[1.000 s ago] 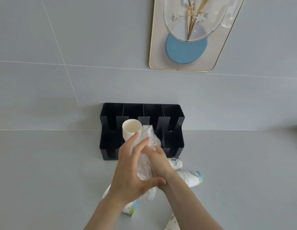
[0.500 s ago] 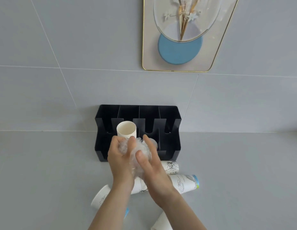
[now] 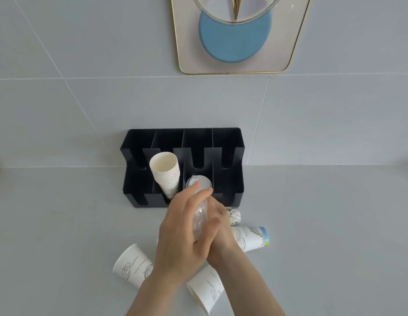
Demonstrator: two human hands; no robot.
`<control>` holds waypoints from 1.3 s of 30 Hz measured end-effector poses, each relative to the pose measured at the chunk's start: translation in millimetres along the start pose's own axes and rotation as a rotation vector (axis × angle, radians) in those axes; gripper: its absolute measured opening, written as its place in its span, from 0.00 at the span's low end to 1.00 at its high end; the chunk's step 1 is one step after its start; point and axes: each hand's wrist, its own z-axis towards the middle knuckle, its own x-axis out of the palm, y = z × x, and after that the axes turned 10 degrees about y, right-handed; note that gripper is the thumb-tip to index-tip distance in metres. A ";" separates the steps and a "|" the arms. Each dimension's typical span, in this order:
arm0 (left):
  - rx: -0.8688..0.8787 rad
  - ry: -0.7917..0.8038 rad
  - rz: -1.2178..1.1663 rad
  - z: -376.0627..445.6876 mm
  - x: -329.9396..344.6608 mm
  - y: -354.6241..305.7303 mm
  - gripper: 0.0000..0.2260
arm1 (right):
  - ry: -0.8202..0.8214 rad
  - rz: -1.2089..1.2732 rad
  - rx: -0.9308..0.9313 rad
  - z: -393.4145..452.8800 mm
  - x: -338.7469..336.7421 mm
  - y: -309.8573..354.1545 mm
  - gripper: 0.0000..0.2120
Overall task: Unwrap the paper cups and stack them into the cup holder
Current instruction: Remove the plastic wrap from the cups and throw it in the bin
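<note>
Balling up plastic wrap [image 3: 199, 218], both hands [image 3: 187, 233] pressing together around it; next needing discarding, then gathering loose cups [image 3: 132, 265] near desk's front edge

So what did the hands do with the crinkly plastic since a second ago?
Both hands, left hand and right hand, squeezed the plastic wrap from a loose puff into a tight wad pressed between the palms. The stack of cups stayed in the black cup holder, and the loose cups stayed lying on the counter.
</note>
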 end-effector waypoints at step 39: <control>-1.195 -0.275 -0.306 -495.9 -94.6 306.2 0.13 | 0.292 -0.875 0.601 -25.1 131.0 -495.8 0.16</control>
